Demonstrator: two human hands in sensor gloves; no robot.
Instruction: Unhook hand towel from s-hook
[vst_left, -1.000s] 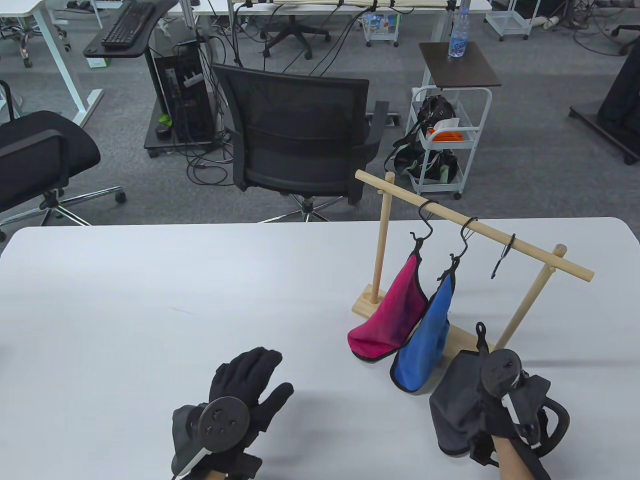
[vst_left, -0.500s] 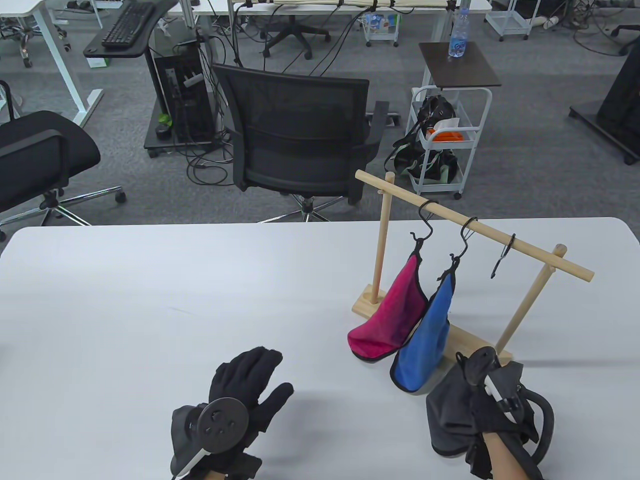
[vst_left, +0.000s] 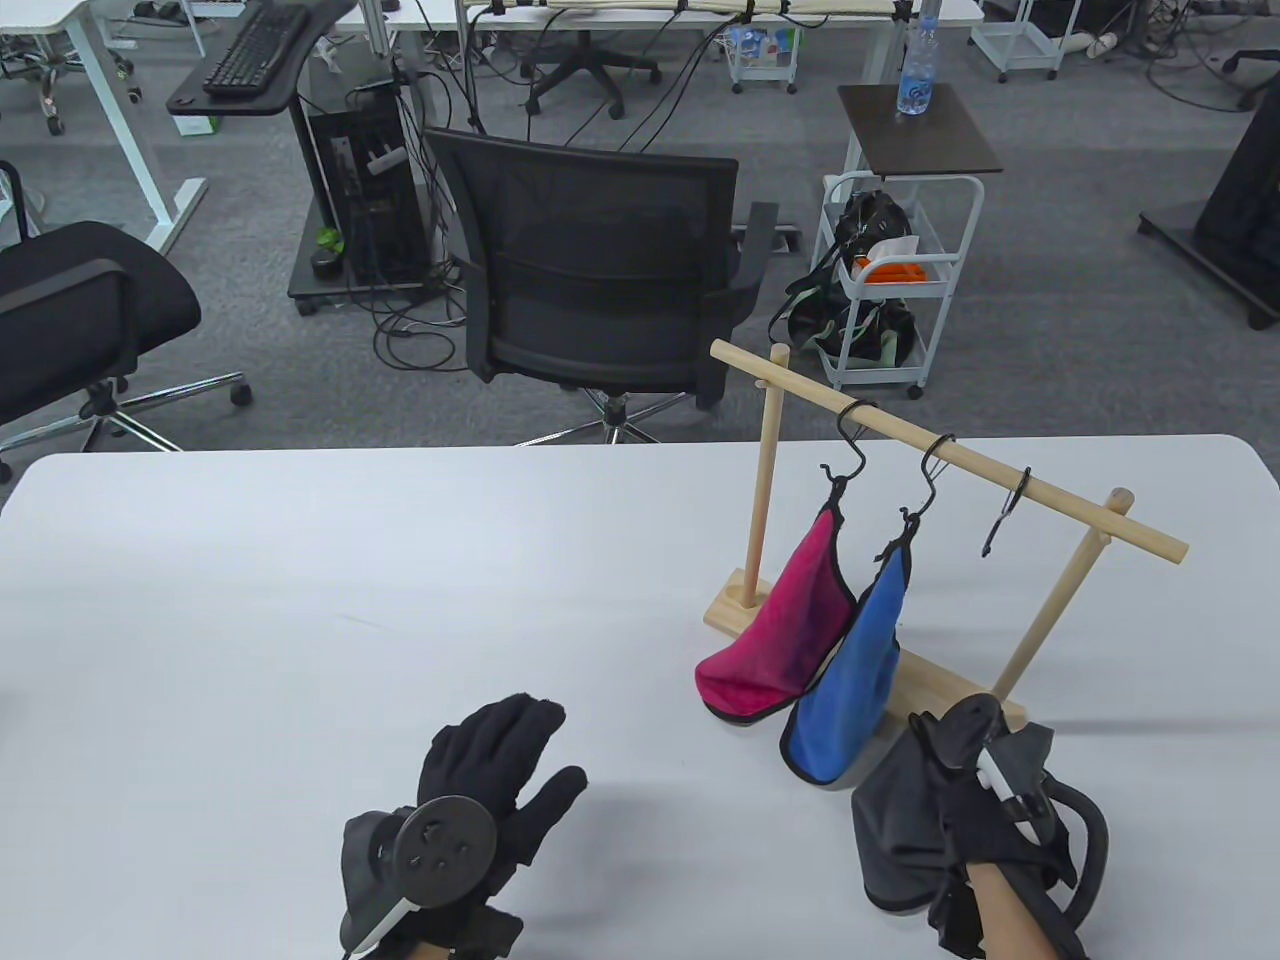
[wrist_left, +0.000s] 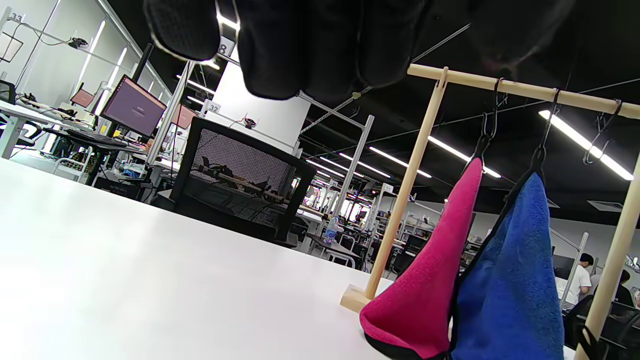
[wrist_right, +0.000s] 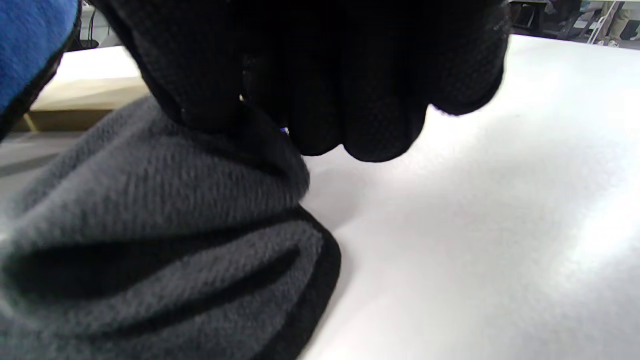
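Gripping the grey towel at five o'clock on the table, the right hand sits beside three S-hooks, two still holding towels; the left hand lies flat, fingers spread. Left wrist view: pink towel, blue towel. Right wrist view: fingers clenched on grey cloth.

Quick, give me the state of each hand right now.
Left hand: open, fingers spread, flat on the table, holding nothing.
Right hand: closed, gripping the grey towel down on the table.

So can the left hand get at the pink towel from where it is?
Probably yes. The left hand lies open and empty, and only bare table separates it from the pink towel, hanging at the rack's near-left end.
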